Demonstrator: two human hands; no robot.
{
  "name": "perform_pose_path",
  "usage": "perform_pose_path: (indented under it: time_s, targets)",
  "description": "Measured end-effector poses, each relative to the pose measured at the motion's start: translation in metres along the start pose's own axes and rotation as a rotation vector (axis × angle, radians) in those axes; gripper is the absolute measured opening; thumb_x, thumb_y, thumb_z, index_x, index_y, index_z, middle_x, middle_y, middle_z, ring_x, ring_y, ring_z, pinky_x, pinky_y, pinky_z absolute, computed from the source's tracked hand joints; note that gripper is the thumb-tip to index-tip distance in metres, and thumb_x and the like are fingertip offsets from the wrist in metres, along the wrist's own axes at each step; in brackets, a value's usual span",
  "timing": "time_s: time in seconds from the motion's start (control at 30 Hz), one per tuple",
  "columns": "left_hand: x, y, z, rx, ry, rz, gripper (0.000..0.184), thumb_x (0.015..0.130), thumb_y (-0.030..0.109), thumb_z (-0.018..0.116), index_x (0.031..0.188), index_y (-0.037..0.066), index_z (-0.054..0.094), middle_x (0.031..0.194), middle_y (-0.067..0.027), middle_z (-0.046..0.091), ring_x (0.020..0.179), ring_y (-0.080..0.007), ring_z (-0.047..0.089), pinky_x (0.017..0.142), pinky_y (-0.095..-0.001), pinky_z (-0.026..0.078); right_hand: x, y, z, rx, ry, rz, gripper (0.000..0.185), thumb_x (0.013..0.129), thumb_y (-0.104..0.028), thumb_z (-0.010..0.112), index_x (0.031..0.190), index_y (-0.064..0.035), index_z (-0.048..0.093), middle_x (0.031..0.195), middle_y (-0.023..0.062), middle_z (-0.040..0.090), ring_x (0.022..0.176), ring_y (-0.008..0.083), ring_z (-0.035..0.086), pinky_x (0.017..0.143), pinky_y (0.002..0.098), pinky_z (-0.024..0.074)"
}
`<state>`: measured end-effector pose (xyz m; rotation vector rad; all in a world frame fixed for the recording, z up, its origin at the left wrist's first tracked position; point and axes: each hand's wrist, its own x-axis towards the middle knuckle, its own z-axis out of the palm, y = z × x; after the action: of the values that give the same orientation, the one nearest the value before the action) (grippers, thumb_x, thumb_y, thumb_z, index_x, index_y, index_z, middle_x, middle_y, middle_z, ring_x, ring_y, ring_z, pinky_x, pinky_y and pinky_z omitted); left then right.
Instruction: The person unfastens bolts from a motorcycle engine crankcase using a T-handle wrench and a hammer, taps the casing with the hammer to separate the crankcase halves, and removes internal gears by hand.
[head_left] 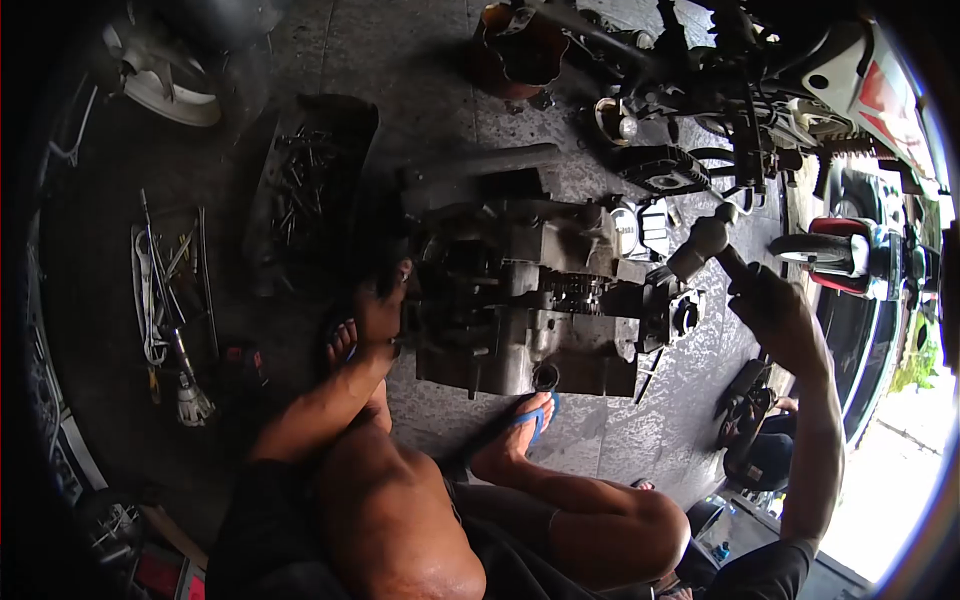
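Observation:
A metal engine case, its halves parted along a dark seam with gear teeth showing, stands on the floor before my feet. My right hand is wrapped round the handle of a hammer, whose pale, thick head is raised beside the right end of the case. At the case's left end, my left hand is closed at its edge, with the thumb uppermost. Deep shadow hides most of the left fingers.
Left lies a dark tray of bolts and small parts, with wrenches and a brush nearby. A rusty metal can stands at the back. A partly dismantled motorcycle occupies the upper right. Another person crouches at right.

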<state>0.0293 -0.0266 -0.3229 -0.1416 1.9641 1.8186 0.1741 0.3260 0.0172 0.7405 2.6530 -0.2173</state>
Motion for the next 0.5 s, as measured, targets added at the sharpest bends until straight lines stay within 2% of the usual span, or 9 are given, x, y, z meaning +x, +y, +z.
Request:
perform_pose_path:
  time_s: [0.03,0.13,0.2,0.23,0.27,0.33,0.37,0.43,0.5]
  targets:
    - [0.000,0.006,-0.001,0.001,0.008,-0.002,0.037,0.093,0.032,0.070,0.074,0.001,0.065,0.062,0.0034,0.056,0.060,-0.0077,0.047,0.056,-0.0297,0.038,-0.013,0.012,0.012,-0.139,-0.114,-0.104,0.014,0.087,-0.020,0.070,0.091,-0.0084,0.065,0.078,0.0123,0.066,0.065,0.0303,0.065,0.058,0.0402,0.0503]
    - [0.003,0.022,-0.005,0.054,-0.038,-0.018,0.040,0.092,0.036,0.070,0.070,0.003,0.063,0.059,0.0041,0.054,0.057,-0.0083,0.047,0.054,-0.0298,0.036,-0.024,-0.037,0.002,-0.232,-0.377,-0.074,0.019,0.084,-0.024,0.073,0.089,-0.0078,0.064,0.078,0.0135,0.066,0.068,0.0322,0.065,0.061,0.0406,0.0515]
    - [0.001,0.026,-0.009,0.020,-0.061,-0.185,0.043,0.093,0.040,0.068,0.069,0.005,0.063,0.058,0.0044,0.053,0.054,-0.0086,0.046,0.053,-0.0289,0.036,-0.024,-0.028,0.003,-0.116,-0.292,0.039,0.025,0.084,-0.032,0.074,0.095,-0.0108,0.067,0.073,0.0147,0.067,0.069,0.0358,0.067,0.063,0.0454,0.0526]
    - [0.000,0.026,-0.009,0.021,-0.055,-0.189,0.043,0.093,0.040,0.068,0.069,0.005,0.063,0.058,0.0044,0.053,0.054,-0.0086,0.046,0.053,-0.0289,0.036,-0.026,-0.008,0.014,0.018,-0.174,0.005,0.025,0.083,-0.029,0.074,0.095,-0.0088,0.066,0.073,0.0145,0.067,0.070,0.0346,0.068,0.063,0.0440,0.0524]
    - [-0.002,0.026,-0.008,0.064,-0.003,-0.206,0.045,0.094,0.042,0.066,0.068,0.005,0.063,0.058,0.0036,0.053,0.054,-0.0090,0.046,0.053,-0.0291,0.036,-0.029,0.021,0.040,0.183,0.022,-0.054,0.029,0.086,-0.032,0.073,0.094,-0.0050,0.066,0.069,0.0125,0.066,0.059,0.0273,0.066,0.057,0.0395,0.0500]
    - [-0.003,0.024,-0.009,0.111,0.044,-0.218,0.048,0.094,0.045,0.064,0.066,0.006,0.062,0.058,0.0028,0.053,0.053,-0.0094,0.046,0.053,-0.0294,0.036,-0.043,0.057,0.064,0.582,-0.074,0.320,0.033,0.092,-0.034,0.067,0.100,-0.0024,0.065,0.066,0.0060,0.061,0.051,0.0167,0.058,0.048,0.0329,0.0452]
    - [-0.004,0.023,-0.010,0.017,-0.002,-0.212,0.051,0.096,0.050,0.058,0.070,0.005,0.063,0.062,0.0016,0.056,0.057,-0.0095,0.048,0.056,-0.0294,0.038,-0.057,0.051,0.084,0.906,-0.008,0.425,0.036,0.097,-0.037,0.062,0.105,-0.0028,0.061,0.065,0.0003,0.054,0.048,0.0103,0.050,0.041,0.0268,0.0386]
    - [-0.010,0.019,-0.019,-0.072,-0.029,-0.206,0.056,0.097,0.055,0.052,0.074,0.005,0.063,0.067,0.0004,0.059,0.061,-0.0097,0.051,0.059,-0.0295,0.040,-0.084,0.050,0.132,1.246,0.050,0.777,0.035,0.097,-0.040,0.061,0.105,-0.0061,0.057,0.062,-0.0007,0.049,0.045,0.0103,0.048,0.037,0.0248,0.0340]
    - [-0.019,0.015,-0.031,-0.162,-0.226,-0.166,0.070,0.096,0.068,0.040,0.097,0.003,0.066,0.089,-0.0046,0.065,0.083,-0.0124,0.059,0.074,-0.0292,0.045,-0.114,0.067,0.218,1.416,0.098,0.943,0.029,0.095,-0.041,0.063,0.090,-0.0134,0.058,0.059,-0.0031,0.045,0.043,0.0095,0.042,0.036,0.0254,0.0295]
